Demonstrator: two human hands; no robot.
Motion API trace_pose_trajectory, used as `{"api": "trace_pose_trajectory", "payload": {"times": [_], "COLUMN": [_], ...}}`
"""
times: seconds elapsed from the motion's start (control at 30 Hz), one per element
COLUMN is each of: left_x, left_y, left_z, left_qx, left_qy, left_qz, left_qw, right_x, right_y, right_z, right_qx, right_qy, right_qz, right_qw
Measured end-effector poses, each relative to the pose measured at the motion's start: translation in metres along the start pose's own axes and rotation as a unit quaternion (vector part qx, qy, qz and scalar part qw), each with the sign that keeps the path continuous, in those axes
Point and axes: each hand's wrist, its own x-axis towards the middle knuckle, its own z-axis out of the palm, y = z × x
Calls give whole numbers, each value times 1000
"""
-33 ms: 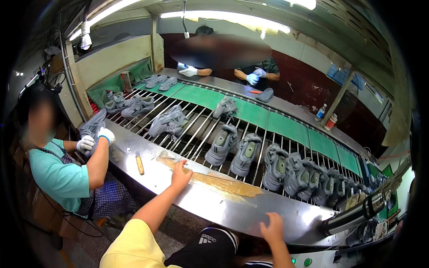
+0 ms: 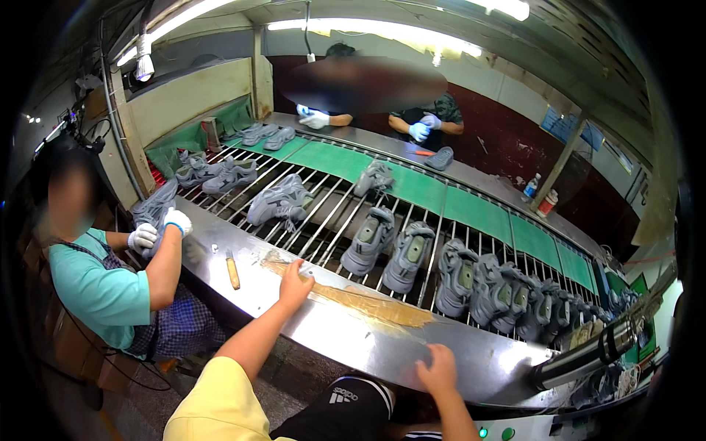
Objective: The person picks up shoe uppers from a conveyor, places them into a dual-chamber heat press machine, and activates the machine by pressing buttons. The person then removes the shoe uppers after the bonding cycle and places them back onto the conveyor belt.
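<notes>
one small pale object seems pinched in the left hand, probably best held lightly; the right hand, loosely spread, hangs near the metal ledge.

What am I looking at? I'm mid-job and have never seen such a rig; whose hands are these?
There is no robot arm here: the left hand and right hand reaching in from below are a person's own, bare. The view comes from the left one of two fisheye cameras worn on that person's head, so straight edges bend. The left hand seems to pinch a small pale thing, too small to identify; the right hand looks empty. Under them runs a metal ledge with a brownish patch and a tan-handled tool. Beyond it, grey shoes rest on a rack of metal bars. At left, a gloved co-worker handles another grey shoe.
</notes>
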Motion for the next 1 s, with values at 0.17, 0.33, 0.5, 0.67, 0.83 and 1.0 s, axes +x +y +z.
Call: {"api": "trace_pose_trajectory", "payload": {"times": [0.17, 0.33, 0.5, 0.67, 0.83, 1.0], "left_x": [97, 178, 231, 258, 254, 173], "left_y": [-70, -122, -153, -163, -152, -84], "left_z": [-52, -81, -86, -91, -102, -122], "left_qx": [91, 175, 118, 98, 120, -302], "left_qy": [89, 138, 66, -13, -4, -49], "left_qz": [-54, -104, -118, -90, -109, -214], "left_qw": [990, 969, 984, 991, 987, 928], "right_x": [68, 80, 84, 83, 85, 84], "right_y": [-103, -140, -145, -146, -153, -149], "right_z": [108, 134, 129, 131, 137, 135], "right_qx": [35, -24, -49, -63, -47, -39], "right_qy": [-33, -23, -50, -56, -49, -34], "right_qz": [-63, -72, -57, -42, -50, -32], "right_qw": [997, 997, 996, 996, 996, 998]}}
